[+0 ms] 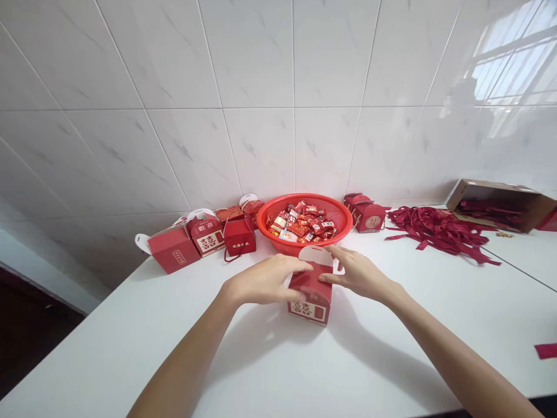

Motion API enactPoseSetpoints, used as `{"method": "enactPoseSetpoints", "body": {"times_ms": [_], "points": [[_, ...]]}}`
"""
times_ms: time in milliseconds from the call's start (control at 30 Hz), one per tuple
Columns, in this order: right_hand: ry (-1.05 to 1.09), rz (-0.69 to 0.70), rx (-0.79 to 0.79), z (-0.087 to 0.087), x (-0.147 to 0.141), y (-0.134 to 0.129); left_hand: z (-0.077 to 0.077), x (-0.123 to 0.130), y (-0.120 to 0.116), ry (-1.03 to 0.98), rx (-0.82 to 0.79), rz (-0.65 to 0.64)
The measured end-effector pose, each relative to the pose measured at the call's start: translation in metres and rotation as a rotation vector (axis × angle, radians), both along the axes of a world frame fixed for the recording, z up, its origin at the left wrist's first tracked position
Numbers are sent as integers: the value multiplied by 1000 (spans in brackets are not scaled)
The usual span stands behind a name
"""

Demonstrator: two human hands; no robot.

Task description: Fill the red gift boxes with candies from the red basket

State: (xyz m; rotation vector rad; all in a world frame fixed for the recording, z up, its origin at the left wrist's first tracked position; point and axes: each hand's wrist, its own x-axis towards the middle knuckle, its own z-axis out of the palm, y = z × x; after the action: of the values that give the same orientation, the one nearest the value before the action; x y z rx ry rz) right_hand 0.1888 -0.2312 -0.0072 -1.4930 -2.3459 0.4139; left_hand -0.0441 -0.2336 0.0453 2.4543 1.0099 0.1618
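Note:
A small red gift box (310,312) with white panels and characters stands on the white table, its white rounded flap raised at the far side. My left hand (268,280) grips its left side, thumb at the near face and fingers over the top. From the right, my right hand (357,273) holds the box's top, thumb on the red lid and fingers by the white flap. Just behind the box is a red plastic basket (305,198) holding many wrapped candies (304,223).
Several red boxes (174,251) stand left of the basket, and more red boxes (372,219) stand on its right. Further right lie dark red ribbons (439,232) and an open cardboard box (531,212). A tiled wall (261,145) borders the table's back.

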Motion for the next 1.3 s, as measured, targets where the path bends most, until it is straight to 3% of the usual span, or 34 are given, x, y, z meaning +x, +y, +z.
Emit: {"method": "enactPoseSetpoints", "body": {"times_ms": [133,233,333,433,567,700,833,967,1067,1233,1300], "points": [[248,184,85,-8,6,-3,-10,4,7,-2,30,176],[340,204,27,-15,6,-5,-20,5,14,-46,-11,282],[423,188,-10,-24,6,-5,-31,4,23,-142,-103,289],[492,178,-28,-31,6,-6,-41,4,31,-222,-220,215],[464,66,27,-39,5,-6,-55,13,35,-276,-307,124],[397,-83,168,-44,2,-11,-69,30,28,-304,-182,297],[278,-67,250,-45,-6,-18,-80,40,19,-295,-99,417],[198,-111,303,-45,-7,-16,-83,41,20,-380,-55,313],[121,-251,274,-42,12,-4,-77,39,25,-443,-73,273],[80,-739,93,-33,69,30,-59,29,30,-400,-111,349],[128,-825,71,-31,86,46,-51,24,31,-400,-105,358]]}}
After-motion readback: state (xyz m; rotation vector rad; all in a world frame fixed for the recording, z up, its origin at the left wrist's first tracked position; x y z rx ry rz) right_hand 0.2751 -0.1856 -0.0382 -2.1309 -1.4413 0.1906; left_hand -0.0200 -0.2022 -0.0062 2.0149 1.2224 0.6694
